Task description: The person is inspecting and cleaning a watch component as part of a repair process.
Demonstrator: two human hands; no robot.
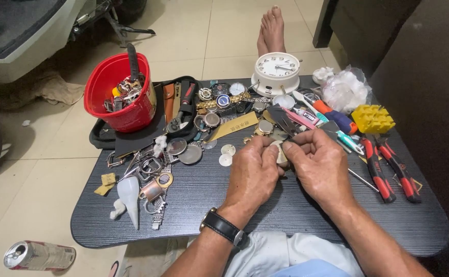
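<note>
A small round pale watch part (280, 154) sits pinched between the two hands above the middle of the dark table (296, 215), mostly hidden by the fingertips, so its exact kind cannot be told. In the head view, the left hand (252, 174), with a black-strapped wristwatch (223, 227) on its wrist, curls its fingers and thumb tight against the part from the left. The right hand (319, 166) presses thumb and forefinger onto the same part from the right, the other fingers folded in close. Behind the hands lies a spread of watch cases, dials and gold bracelets (224, 102), with two loose round discs (227, 154) just left of the left hand. A red bucket (119, 95) full of metal bits stands at the far left corner beside a black tool pouch (183, 105). A white alarm clock (276, 72) stands at the far edge, near a crumpled clear plastic bag (345, 92) and a yellow block (372, 119). Two red-handled pliers (391, 169) lie to the right of the right hand. A drink can (38, 255) lies on the tiled floor (40, 195), and a bare foot (271, 31) shows beyond the table.
</note>
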